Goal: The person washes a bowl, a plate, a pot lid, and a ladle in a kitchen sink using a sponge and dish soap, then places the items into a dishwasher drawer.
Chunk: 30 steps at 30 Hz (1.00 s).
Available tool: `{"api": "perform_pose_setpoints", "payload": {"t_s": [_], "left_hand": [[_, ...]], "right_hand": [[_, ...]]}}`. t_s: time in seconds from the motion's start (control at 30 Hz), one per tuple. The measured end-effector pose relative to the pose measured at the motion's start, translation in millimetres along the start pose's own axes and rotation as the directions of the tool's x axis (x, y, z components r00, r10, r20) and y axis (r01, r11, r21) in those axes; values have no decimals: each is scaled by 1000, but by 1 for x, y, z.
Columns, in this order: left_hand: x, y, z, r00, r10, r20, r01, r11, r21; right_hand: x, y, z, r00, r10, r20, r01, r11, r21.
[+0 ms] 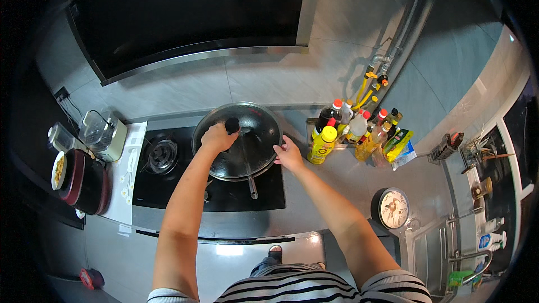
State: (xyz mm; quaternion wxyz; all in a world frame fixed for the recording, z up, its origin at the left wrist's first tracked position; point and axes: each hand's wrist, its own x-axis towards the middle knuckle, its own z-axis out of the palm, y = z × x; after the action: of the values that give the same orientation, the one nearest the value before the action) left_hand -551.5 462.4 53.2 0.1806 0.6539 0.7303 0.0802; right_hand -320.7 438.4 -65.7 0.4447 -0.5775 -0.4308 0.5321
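Note:
A wide wok with a glass lid [252, 155] sits over the right part of the black gas hob [248, 202]. My left hand [220, 138] is closed around the black knob of the lid [232, 125]. At the right rim of the lid and wok, my right hand [289, 154] has its thumb and fingers parted, with the fingertips at the edge; whether they grip it I cannot tell. A metal handle [252, 188] points out from the wok towards me. The wok's contents are hidden by the dark, reflecting lid.
Several sauce and oil bottles [322, 145] crowd the counter at right, beside a yellow-green packet [398, 145]. A patterned plate [393, 208] lies near the sink [429, 244]. The uncovered left burner [162, 156], a cooker [86, 181] and a bowl of food [59, 170] are at left.

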Motion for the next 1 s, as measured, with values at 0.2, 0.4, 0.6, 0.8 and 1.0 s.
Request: {"api": "perform_pose_setpoints", "payload": {"t_s": [0.2, 0.4, 0.6, 0.8, 1.0], "left_hand": [[-14, 5, -1, 1000, 20, -14, -18, 992, 121], [-49, 54, 33, 882, 378, -281, -277, 899, 339], [-107, 142, 124, 610, 741, -281, -754, 652, 82], [-162, 233, 256, 527, 848, 56, -784, 510, -353], [-220, 360, 384, 615, 473, 630, 66, 766, -639]], "right_hand": [[-10, -5, -2, 995, 40, 88, -40, 999, -2], [-43, -2, -36, 992, -30, 119, 16, 993, 121], [-120, 62, -153, 998, 58, 34, -62, 992, 107], [-244, 155, -368, 604, -293, -742, 37, 939, -341], [-304, 232, -508, 609, 235, -757, -426, 903, -63]]}}
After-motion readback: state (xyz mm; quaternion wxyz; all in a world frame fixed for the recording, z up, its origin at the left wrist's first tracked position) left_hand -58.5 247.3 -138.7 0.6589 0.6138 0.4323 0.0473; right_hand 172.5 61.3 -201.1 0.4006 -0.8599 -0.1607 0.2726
